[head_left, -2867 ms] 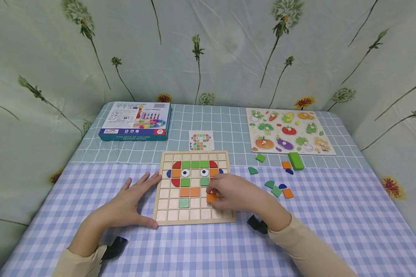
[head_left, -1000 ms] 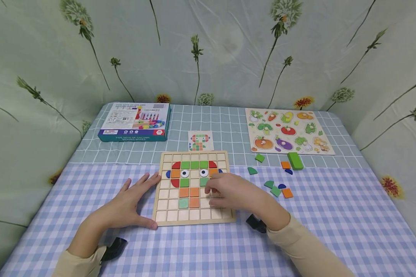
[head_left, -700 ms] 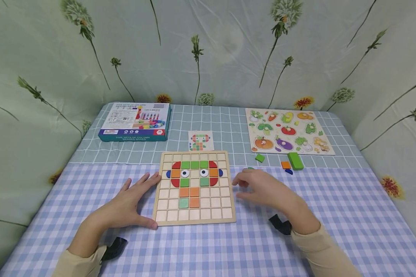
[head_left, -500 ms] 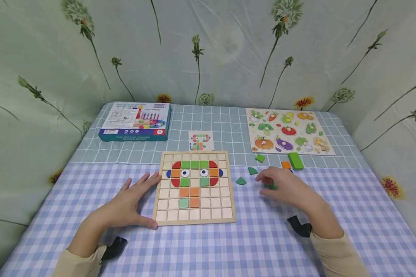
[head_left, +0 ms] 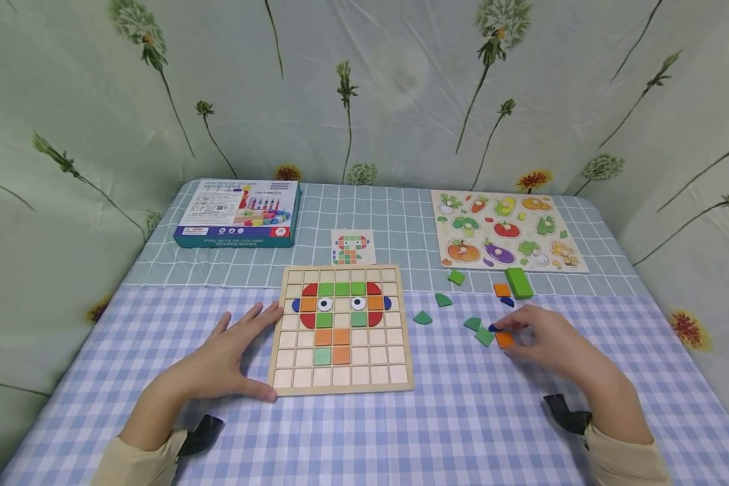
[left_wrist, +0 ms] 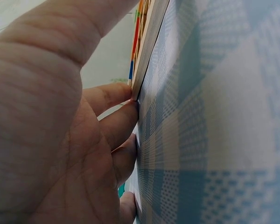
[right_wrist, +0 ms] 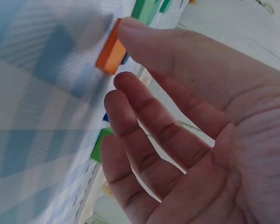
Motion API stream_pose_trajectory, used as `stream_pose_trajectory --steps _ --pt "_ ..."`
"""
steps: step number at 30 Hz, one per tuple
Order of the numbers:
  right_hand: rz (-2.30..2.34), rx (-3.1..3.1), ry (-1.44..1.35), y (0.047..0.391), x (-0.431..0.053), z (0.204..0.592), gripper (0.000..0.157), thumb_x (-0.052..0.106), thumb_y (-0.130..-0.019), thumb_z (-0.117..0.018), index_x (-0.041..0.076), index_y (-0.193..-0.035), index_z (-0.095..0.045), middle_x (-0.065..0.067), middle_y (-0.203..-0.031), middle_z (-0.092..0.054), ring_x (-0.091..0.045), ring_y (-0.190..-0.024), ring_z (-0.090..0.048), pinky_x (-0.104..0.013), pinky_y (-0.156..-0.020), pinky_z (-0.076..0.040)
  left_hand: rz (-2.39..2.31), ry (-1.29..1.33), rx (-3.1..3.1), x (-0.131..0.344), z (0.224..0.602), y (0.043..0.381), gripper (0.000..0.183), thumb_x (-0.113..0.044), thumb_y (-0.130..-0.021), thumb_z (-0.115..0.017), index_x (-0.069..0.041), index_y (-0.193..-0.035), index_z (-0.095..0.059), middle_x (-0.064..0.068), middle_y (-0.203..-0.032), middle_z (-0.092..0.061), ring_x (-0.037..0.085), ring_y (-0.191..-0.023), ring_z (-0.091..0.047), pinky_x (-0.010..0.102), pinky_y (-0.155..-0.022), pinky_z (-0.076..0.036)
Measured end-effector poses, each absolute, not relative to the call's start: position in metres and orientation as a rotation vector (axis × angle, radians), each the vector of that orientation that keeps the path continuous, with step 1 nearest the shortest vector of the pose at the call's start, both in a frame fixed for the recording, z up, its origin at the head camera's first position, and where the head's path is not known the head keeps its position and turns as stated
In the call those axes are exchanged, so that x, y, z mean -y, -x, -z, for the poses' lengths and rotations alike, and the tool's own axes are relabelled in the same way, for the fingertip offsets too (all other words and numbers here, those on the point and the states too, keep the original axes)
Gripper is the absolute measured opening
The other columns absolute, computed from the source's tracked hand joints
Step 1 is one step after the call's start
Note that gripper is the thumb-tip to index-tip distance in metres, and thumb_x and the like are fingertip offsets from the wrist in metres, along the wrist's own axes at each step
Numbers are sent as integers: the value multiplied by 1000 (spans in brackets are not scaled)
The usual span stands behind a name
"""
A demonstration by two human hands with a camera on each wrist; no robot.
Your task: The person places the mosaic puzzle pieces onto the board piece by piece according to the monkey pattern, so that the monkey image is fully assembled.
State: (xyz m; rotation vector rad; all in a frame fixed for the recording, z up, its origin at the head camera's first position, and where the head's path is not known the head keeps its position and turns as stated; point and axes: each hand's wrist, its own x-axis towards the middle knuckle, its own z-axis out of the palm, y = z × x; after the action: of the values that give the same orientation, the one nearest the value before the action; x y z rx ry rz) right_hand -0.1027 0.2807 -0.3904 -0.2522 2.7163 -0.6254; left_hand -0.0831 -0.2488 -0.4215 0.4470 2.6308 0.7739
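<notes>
A wooden grid board (head_left: 277, 376) lies in front of me, with red, green, orange and blue tiles and two eye discs set in it. My left hand (head_left: 219, 362) lies spread at its left side, thumb at the near corner; in the left wrist view the fingertips touch the board's edge (left_wrist: 145, 51). To the right of the board my right hand (head_left: 553, 339) pinches an orange square tile (head_left: 505, 340) at the tabletop. The right wrist view shows the thumb on the orange tile (right_wrist: 113, 55), the index fingertip hidden behind. A blue half-round tile (head_left: 494, 328) sits beside these fingers.
Green quarter-round tiles (head_left: 422, 318), a green square (head_left: 484, 336), another orange square (head_left: 501, 290) and a green block (head_left: 519, 283) lie right of the board. Behind stand a pattern card (head_left: 367, 248), a toy box (head_left: 237, 212) and a vegetable puzzle (head_left: 574, 256).
My right hand set an orange tile into the board's grid, released it and moved right to the loose tiles, uncovering a green quarter-round. My left hand stayed at the board.
</notes>
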Motion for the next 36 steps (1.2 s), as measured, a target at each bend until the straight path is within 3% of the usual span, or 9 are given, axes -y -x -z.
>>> stream_pose_trajectory --steps 12,29,36 --pt "627 -2737 228 101 -289 399 34 6 -86 -86 7 -119 -79 -12 -120 -76 -31 -110 -66 -62 -99 -58 -778 -454 -2629 248 422 82 138 -70 -61 -95 -29 -172 -25 8 -181 -23 46 -167 -12 78 -128 4" --pt "588 -2772 321 98 -288 399 31 15 -86 -88 9 -115 -81 -2 -108 -73 -17 -95 -61 -37 -83 -59 -763 -453 -2635 249 422 83 138 -71 -61 -95 -28 -172 -25 7 -181 -23 46 -167 -13 79 -128 4" --pt "658 -2810 566 100 -262 388 26 12 -86 -86 14 -111 -82 5 -106 -72 -10 -91 -61 -30 -79 -59 -762 -447 -2636 249 423 83 138 -70 -61 -95 -28 -172 -25 8 -181 -23 46 -167 -13 79 -128 3"
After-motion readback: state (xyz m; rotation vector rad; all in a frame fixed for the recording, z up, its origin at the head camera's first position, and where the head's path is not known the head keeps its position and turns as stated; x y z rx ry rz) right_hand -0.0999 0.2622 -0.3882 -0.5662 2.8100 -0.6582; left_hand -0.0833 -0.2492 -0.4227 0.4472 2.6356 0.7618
